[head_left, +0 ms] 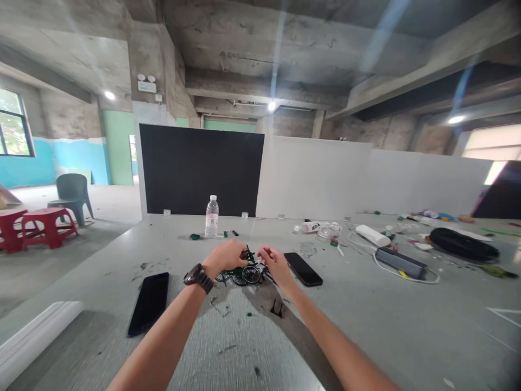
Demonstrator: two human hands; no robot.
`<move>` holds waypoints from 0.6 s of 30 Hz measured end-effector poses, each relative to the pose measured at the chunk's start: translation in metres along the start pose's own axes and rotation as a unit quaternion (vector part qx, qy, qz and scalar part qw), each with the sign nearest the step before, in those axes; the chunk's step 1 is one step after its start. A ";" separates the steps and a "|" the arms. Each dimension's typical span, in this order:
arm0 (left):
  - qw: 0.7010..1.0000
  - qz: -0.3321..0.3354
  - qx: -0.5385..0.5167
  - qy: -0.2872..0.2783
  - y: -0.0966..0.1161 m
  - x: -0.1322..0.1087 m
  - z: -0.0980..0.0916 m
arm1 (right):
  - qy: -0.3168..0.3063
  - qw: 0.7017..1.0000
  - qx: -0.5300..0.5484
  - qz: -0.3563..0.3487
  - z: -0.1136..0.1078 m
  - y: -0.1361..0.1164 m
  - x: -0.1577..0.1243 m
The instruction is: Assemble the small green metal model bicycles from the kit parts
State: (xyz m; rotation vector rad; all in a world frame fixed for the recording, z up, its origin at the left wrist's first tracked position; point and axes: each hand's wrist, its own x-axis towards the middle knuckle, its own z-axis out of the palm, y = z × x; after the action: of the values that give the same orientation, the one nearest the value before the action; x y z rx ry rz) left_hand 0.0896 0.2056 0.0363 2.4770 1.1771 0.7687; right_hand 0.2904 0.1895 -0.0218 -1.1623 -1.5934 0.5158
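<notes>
A small model bicycle (251, 275) with black wheels and dark green parts sits on the grey table between my hands. My left hand (228, 256), with a dark watch (198, 278) on its wrist, reaches over it from the left. Its fingers are closed on a dark green part (249, 254) at the top of the model. Close by on the right, my right hand (273, 262) has curled fingers pressed together beside the model. Whatever they pinch is too small to make out. My hands partly cover the model.
Phones lie at left (148, 303) and right (303, 269). A water bottle (211, 218) stands behind, before a black panel (201, 171). A dark clip-like piece (277, 309) and green scraps lie in front. Rightward are a power strip (401, 264) and a black case (463, 244).
</notes>
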 end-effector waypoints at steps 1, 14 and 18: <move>1.000 0.003 0.014 -0.007 0.001 0.003 -0.002 | -0.007 1.000 -0.029 -0.011 -0.003 0.002 0.000; 0.994 0.014 0.054 -0.099 -0.027 0.017 -0.014 | -0.158 0.926 -0.320 -0.124 0.018 0.005 -0.023; 0.993 -0.007 0.037 -0.114 -0.033 0.022 -0.017 | -0.149 0.918 -0.342 -0.136 0.032 0.008 -0.028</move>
State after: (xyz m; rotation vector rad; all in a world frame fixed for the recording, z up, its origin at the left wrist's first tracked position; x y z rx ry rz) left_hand 0.0702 0.2437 0.0418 2.5326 1.1562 0.4312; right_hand 0.2639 0.1757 -0.0532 -1.3720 -2.2633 -0.0777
